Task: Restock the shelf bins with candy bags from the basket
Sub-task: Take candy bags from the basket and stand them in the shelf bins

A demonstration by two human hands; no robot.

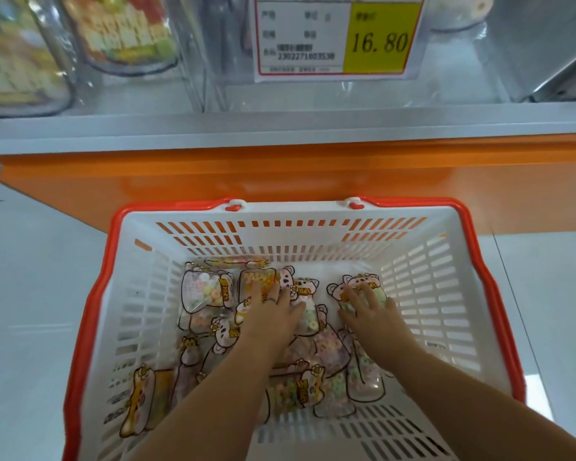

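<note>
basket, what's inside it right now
Clear candy bags with bear prints lie loosely piled on the basket floor. The left hand rests on the middle bags, the right hand on one farther right. Bags beneath hands and forearms are partly covered.

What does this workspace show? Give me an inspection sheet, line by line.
Surface: pale floor around the basket.
Job's things: candy bags lie loose in the basket; clear shelf bins above.
Clutter: nothing seen.
Hands: left hand and right hand lie on bags in the basket, nothing lifted.
Cables: nothing seen.
Surroundings: orange shelf base; price tag reading 16.80.
</note>
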